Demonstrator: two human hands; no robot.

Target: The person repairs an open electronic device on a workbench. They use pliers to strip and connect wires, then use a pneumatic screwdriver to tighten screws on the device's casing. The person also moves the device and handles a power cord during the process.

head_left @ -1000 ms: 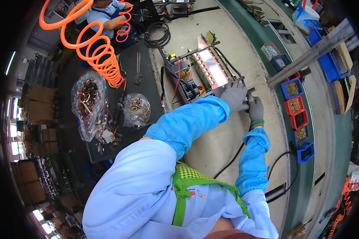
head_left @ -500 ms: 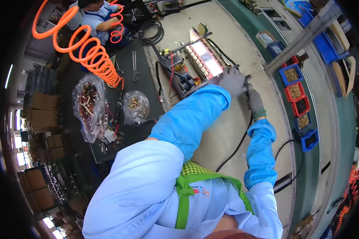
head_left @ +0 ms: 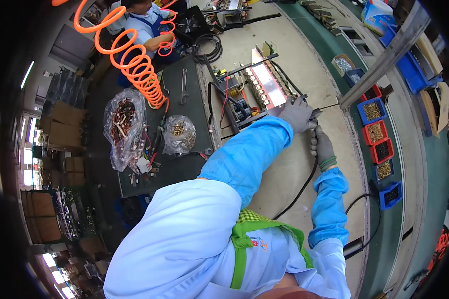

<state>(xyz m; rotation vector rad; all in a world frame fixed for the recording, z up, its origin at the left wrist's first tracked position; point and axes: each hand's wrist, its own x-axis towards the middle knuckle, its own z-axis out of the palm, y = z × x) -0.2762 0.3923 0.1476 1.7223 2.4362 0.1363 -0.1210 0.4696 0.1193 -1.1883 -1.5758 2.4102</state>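
My left hand (head_left: 297, 113) and right hand (head_left: 323, 146), closed round a tool (head_left: 312, 117), have stayed at the board's (head_left: 265, 84) near edge; work there continues.

Orange coiled hose (head_left: 134, 65), parts bins (head_left: 375, 132)

Circuit board assembly (head_left: 264, 87) on table (head_left: 294, 45); parts bins (head_left: 379, 142) to its right, bagged parts (head_left: 124, 124) left, coiled hose (head_left: 134, 65) behind.
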